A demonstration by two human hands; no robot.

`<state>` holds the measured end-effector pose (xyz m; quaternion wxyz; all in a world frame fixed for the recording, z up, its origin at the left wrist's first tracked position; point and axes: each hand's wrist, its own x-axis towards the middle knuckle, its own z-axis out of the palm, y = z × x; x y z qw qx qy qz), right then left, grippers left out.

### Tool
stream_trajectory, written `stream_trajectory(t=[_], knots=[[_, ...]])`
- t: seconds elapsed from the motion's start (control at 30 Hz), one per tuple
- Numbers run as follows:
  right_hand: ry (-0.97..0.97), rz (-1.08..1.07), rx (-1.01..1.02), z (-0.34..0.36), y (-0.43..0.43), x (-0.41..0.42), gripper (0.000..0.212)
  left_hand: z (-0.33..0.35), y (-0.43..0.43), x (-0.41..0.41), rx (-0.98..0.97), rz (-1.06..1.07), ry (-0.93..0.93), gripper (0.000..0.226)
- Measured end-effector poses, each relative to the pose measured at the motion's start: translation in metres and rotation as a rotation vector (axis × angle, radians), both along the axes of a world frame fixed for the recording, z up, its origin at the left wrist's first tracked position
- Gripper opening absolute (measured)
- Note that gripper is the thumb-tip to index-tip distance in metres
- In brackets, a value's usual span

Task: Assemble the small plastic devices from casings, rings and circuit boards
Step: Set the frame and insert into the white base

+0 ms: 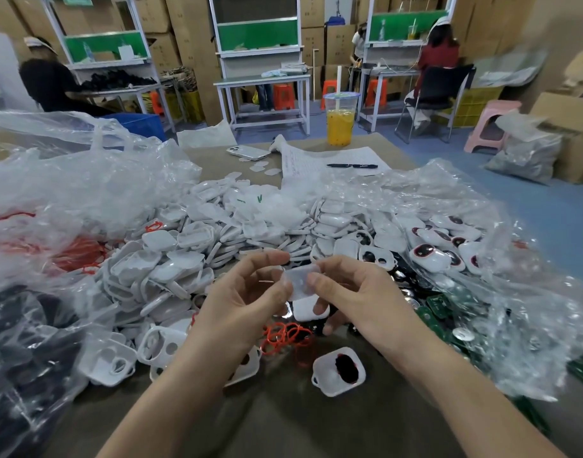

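My left hand (247, 299) and my right hand (353, 292) pinch one small white casing (300, 279) between them, just above the table's middle. The casing is blurred. Below the hands lie several red rings (283, 335) and another white casing (311, 310). A white casing with a dark insert (339, 370) sits lower right of the rings. A big heap of white casings (197, 256) spreads left and behind. Green circuit boards (438, 309) lie to the right, partly under clear plastic. Finished devices with dark red-rimmed windows (442, 246) fill a bag at the right.
Crumpled clear plastic bags (69, 180) crowd the left and right sides. A bag of red rings (75, 252) lies left. A drink cup (340, 119), a phone (249, 152), a pen (351, 165) and paper (316, 160) sit at the table's far end. People work at benches behind.
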<state>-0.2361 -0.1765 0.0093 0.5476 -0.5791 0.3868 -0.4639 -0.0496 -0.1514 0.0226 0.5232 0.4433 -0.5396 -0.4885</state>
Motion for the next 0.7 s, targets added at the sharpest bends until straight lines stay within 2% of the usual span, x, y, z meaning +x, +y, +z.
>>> stream_trajectory(t=[0.2,0.7], knots=[[0.092,-0.067,-0.040,0.0031,0.0000,-0.0027,0.005,0.0007,0.0008,-0.0033,-0.014,-0.018,-0.014,0.037],[0.044,-0.069,-0.038,0.0074,0.0036,-0.0013,0.002,0.0006,0.0018,-0.0010,0.023,-0.075,0.074,0.035]])
